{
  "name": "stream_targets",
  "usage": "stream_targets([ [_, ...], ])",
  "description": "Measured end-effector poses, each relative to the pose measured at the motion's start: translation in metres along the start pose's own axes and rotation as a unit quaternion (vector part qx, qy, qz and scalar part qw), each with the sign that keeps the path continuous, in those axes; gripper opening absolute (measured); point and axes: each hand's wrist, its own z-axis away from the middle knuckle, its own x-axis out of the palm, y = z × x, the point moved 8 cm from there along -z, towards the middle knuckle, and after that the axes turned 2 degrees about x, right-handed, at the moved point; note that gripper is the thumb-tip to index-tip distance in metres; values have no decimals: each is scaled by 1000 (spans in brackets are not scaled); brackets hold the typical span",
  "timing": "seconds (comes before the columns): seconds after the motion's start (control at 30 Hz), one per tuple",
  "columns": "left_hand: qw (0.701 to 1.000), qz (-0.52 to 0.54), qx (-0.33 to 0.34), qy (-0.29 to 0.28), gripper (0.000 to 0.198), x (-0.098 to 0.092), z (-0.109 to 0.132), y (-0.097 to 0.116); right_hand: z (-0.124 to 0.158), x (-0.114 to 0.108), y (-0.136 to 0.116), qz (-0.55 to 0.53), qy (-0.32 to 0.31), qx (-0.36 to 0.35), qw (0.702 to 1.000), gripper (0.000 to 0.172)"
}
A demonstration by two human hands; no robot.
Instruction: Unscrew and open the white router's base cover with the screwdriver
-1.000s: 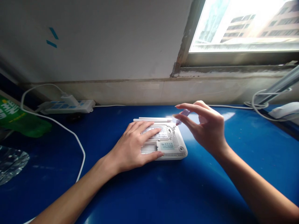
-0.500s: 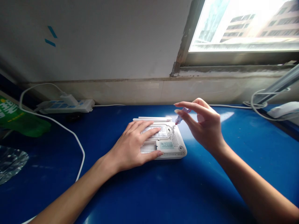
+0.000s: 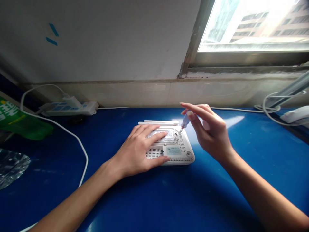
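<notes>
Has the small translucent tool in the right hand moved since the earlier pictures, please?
Yes: the small translucent tool now stands more upright, its upper end swung left against the white router, its tip staying near the same corner.

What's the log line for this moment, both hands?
left hand: resting on white router | right hand: pinching small blue tube, tip at corner recess

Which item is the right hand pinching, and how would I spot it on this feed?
On the glossy blue tabletop below the window, a white perforated plastic router lies under the left hand. Above its far right corner, the right hand pinches a small translucent blue plastic applicator, its narrow tip pointing down at a small round recess.
</notes>
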Motion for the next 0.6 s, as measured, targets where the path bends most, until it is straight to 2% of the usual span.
stream_targets([
  [0.1,1000,2,2,-1,70,0,1,0,1,2,0,-35,-18,6,999,42],
  [0.27,1000,-1,-7,-12,70,0,0,0,1,-8,8,-14,35,28,999,19],
  [0.33,1000,-1,-7,-12,70,0,0,0,0,-10,11,8,45,27,999,18],
  [0.5,1000,2,-1,-3,69,1,0,0,1,0,15,-73,-48,38,995,41],
  [0.6,1000,4,-2,-4,69,1,0,0,0,-1,13,-69,-50,47,995,36],
])
